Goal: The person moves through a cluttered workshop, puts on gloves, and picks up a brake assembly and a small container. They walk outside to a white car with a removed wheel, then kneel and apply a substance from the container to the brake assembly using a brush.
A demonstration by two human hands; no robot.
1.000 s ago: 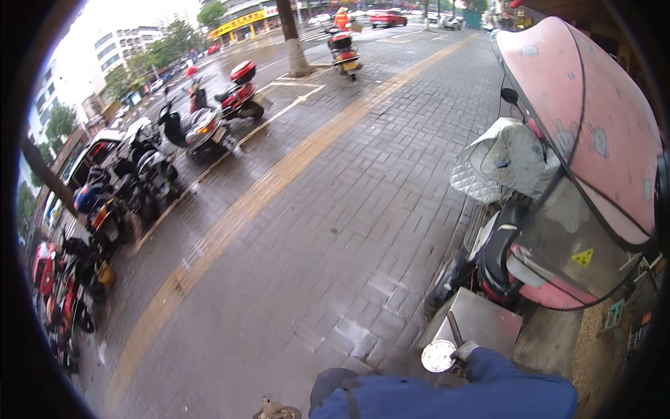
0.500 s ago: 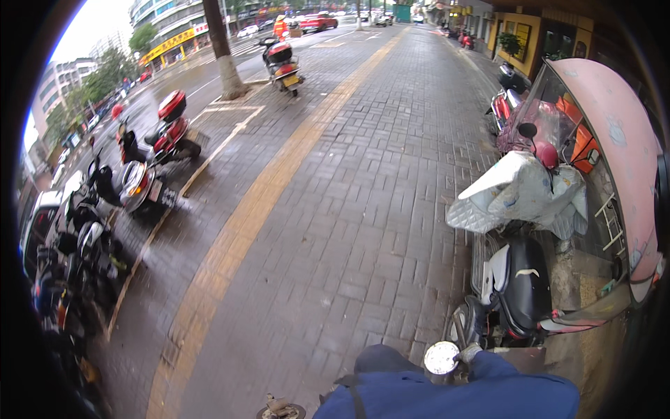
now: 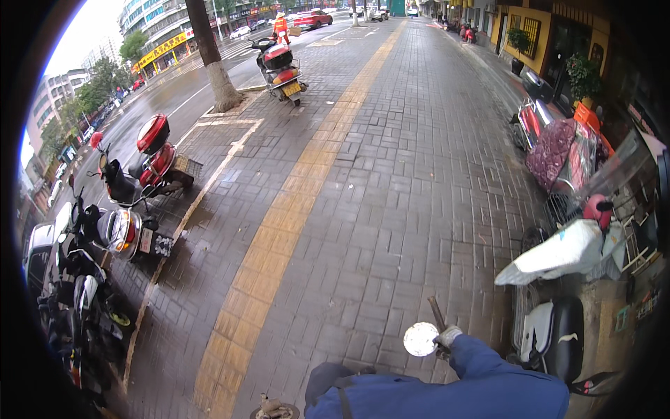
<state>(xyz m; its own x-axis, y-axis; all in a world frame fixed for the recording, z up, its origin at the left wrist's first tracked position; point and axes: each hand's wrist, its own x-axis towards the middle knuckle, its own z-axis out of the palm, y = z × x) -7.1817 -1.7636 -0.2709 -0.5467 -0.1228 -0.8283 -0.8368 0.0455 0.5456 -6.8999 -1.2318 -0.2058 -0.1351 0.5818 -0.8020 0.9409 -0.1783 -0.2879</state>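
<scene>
My right hand [image 3: 449, 336], in a greyish work glove, is closed around a brown stick [image 3: 435, 313] whose upper end points ahead. Against its fingers sits a round, white-topped object [image 3: 420, 339]; whether the hand also grips this cannot be made out. My blue sleeve [image 3: 481, 359] reaches out to the right hand. At the lower edge, left of my body, shows a dark round rim with a beige shape [image 3: 273, 406] on it. That shape may be my left hand, but its fingers cannot be made out.
Paved sidewalk [image 3: 377, 209] with a yellow tactile strip [image 3: 279, 230] stretches ahead. Parked scooters [image 3: 129, 237] line the left, and a red-boxed scooter [image 3: 280, 70] stands by a tree [image 3: 213, 63]. On the right are a scooter with a white cover [image 3: 558, 251] and potted plants [image 3: 518, 42]. A person in orange [image 3: 280, 28] is farther off.
I have moved forward past the pink-canopied scooter, which has slid toward the right rim. My right hand, with the stick and white-topped object, is farther forward and slightly left.
</scene>
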